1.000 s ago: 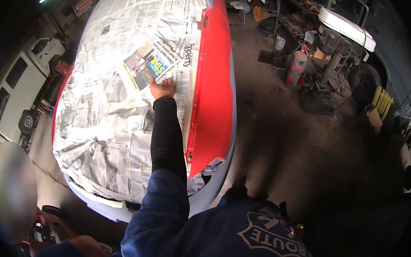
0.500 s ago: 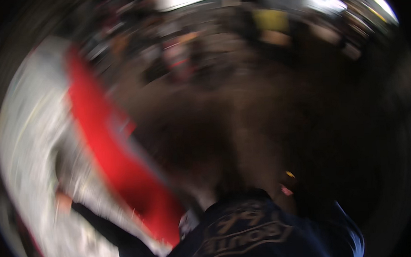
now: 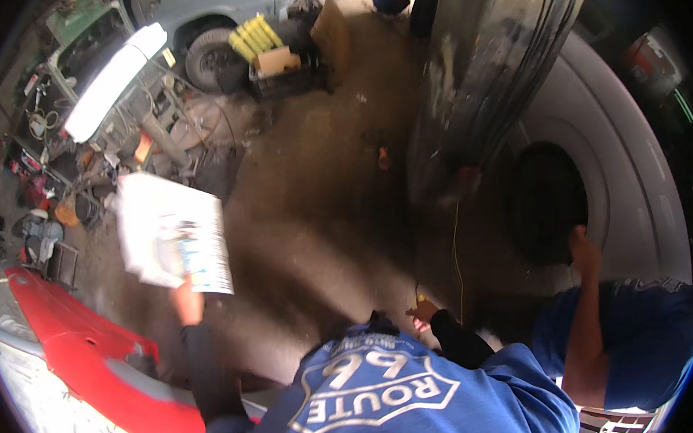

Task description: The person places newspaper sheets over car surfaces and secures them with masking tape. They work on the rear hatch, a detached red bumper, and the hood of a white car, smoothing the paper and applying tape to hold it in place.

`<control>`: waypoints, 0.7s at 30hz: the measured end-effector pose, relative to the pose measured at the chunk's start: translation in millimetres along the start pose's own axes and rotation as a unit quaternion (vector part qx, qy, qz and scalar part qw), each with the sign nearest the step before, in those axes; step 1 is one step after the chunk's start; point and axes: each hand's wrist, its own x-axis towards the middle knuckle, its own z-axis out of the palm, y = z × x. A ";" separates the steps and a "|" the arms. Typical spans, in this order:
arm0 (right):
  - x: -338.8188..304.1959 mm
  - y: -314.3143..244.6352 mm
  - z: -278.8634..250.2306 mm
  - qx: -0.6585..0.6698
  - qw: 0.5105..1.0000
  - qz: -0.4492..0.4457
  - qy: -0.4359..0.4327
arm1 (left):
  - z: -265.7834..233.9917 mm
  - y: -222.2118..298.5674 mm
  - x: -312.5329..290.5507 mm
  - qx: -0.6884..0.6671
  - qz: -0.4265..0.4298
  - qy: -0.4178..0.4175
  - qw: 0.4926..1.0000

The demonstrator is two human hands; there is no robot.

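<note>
Auto body workshop, red fender (image 3: pixel 94 371) beside a paper-masked hood (image 3: pixel 46 421), grey vehicle (image 3: pixel 168 17) at the back with a dirty wheel (image 3: pixel 212 63) showing, pale car body (image 3: pixel 637 175) at right, scuffed pillar (image 3: pixel 495 56), stained bare floor (image 3: pixel 319 162), metal parts and clutter (image 3: pixel 50 167) jumbled along the left.

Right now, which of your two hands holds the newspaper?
The left hand, gripping the newspaper at its lower edge. The right hand, close by the blue shirt, has no newspaper.

Scuffed pillar (image 3: pixel 477 73), right of centre; grey car body (image 3: pixel 636 147) to its right. Small orange object (image 3: pixel 383 158) on floor (image 3: pixel 315 151). Upper left: white panel (image 3: pixel 116 81), tilted; wheel (image 3: pixel 211 60); yellow slats (image 3: pixel 255 37) beside cardboard box (image 3: pixel 275 61).
</note>
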 end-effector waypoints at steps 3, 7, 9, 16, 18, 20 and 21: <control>2.8 15.0 -3.9 0.009 0.999 -0.001 0.037 | 113.3 -36.5 -33.3 -0.019 0.047 -0.290 0.956; -1.1 14.7 -4.3 0.113 0.991 -0.033 0.060 | 175.0 -104.1 -96.7 0.359 0.139 -0.563 0.731; 2.3 7.8 -7.8 0.130 0.990 -0.010 0.047 | 174.7 -127.2 -115.8 0.379 0.115 -0.620 0.677; 81.5 -87.6 -51.6 0.128 0.989 0.077 0.017 | 193.2 -147.3 -96.8 0.322 0.053 -0.733 0.597; 102.8 -140.7 -79.4 0.192 0.978 0.082 0.000 | 226.2 -144.1 -58.7 0.316 0.065 -0.755 0.571; 114.1 -205.0 -103.2 0.248 0.965 0.084 0.023 | 266.8 -133.3 3.1 0.319 0.102 -0.765 0.550; 112.0 -236.5 -118.6 0.246 0.962 0.080 0.082 | 289.0 -124.5 40.9 0.325 0.128 -0.760 0.548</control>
